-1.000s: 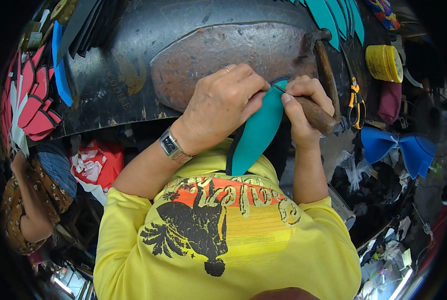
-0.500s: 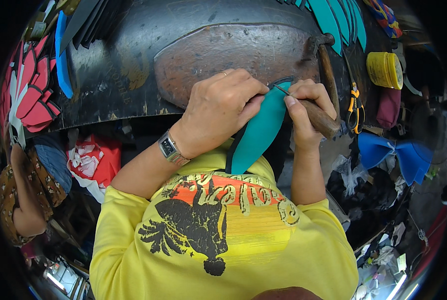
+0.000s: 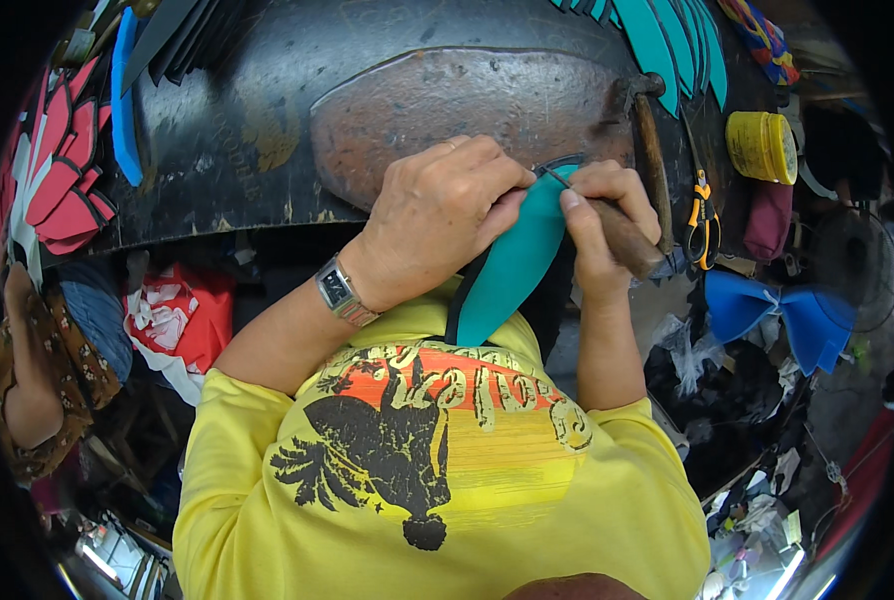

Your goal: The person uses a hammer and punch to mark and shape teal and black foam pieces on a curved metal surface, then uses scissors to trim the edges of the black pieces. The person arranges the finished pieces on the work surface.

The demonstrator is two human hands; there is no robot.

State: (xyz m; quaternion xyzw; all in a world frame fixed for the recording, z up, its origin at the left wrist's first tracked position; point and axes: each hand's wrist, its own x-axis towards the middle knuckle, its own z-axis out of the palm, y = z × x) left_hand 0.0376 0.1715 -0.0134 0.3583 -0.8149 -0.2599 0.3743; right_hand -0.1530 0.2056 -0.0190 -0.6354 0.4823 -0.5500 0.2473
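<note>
A long teal piece with a black underside (image 3: 512,262), leaf-shaped like a shoe part, slants from the work surface's edge down to my chest. My left hand (image 3: 445,205) is closed, pinching its far end between thumb and fingers. Close by on the right, my right hand (image 3: 612,215) wraps round the wooden handle of an awl-like tool (image 3: 629,243). The tool's thin metal shaft points left across the teal piece's far end, close to my left fingertips. Whether its point has pierced the material I cannot tell.
A worn brown oval slab (image 3: 477,95) lies on the dark bench (image 3: 217,130). To its right are a hammer (image 3: 652,150), orange-handled scissors (image 3: 703,215) and a yellow tub (image 3: 762,147). More teal pieces (image 3: 667,45) lie far right; red pieces (image 3: 67,190) and another person's arm (image 3: 29,380) are left.
The scene has shifted slightly left in view. Both hands keep their grips, and the tool's tip stays by the teal piece's far end.
</note>
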